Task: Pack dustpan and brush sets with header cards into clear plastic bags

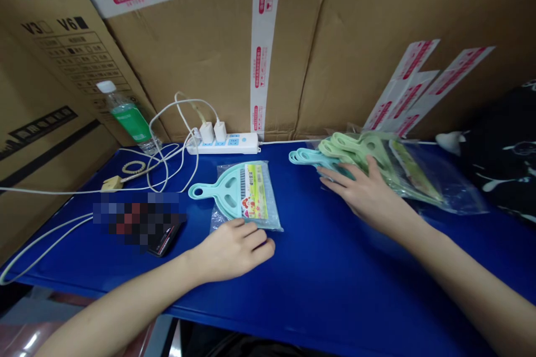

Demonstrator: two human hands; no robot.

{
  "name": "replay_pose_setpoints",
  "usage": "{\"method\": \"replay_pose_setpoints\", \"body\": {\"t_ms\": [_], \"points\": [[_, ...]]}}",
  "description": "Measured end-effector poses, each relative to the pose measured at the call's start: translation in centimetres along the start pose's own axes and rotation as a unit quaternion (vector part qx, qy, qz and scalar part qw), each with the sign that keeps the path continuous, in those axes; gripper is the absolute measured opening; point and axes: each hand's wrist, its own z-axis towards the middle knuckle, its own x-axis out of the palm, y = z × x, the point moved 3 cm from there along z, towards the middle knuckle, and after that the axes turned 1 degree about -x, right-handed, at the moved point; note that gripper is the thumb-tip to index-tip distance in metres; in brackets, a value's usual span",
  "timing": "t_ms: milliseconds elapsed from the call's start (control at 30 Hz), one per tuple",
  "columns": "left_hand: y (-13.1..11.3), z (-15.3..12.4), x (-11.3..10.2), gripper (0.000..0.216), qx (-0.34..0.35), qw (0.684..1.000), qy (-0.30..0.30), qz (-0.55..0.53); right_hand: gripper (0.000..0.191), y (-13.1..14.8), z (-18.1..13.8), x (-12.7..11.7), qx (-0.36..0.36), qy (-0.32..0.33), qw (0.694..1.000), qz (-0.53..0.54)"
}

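Observation:
A teal plastic dustpan set in a clear bag (245, 195) with a yellow label lies on the blue table (318, 284) in the middle. My left hand (234, 250) rests just below it, fingers curled and touching the bag's near edge. My right hand (365, 192) lies flat with fingers stretched out on a pile of several bagged teal and green dustpan sets (368, 159) at the right.
A white power strip (224, 144) with two chargers and looping white cables sits at the back. A water bottle (128, 118), a bead bracelet (134, 167) and a dark phone (165, 240) lie at the left. Cardboard boxes (355, 39) wall the back. A dark cloth (502, 156) lies at the far right.

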Motion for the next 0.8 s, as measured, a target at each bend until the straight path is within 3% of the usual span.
{"method": "replay_pose_setpoints", "body": {"t_ms": [233, 433, 600, 800], "points": [[0.8, 0.1, -1.0, 0.018, -0.08, 0.996, -0.015, 0.021, 0.055, -1.1, -0.6, 1.1, 0.003, -0.061, 0.998, 0.031], [1.6, -0.2, -0.4, 0.018, -0.113, 0.991, 0.039, 0.063, 0.057, -1.2, -0.9, 1.6, 0.003, -0.092, 0.995, 0.031], [1.4, -0.3, 0.0, 0.024, -0.069, 0.995, 0.027, 0.068, 0.047, 1.0, 0.2, -0.6, 0.001, -0.058, 0.997, 0.052], [0.9, -0.2, 0.0, 0.023, -0.047, 0.997, 0.015, 0.057, 0.045, 5.9, 3.1, -4.3, -0.104, -0.096, 0.973, 0.182]]}}
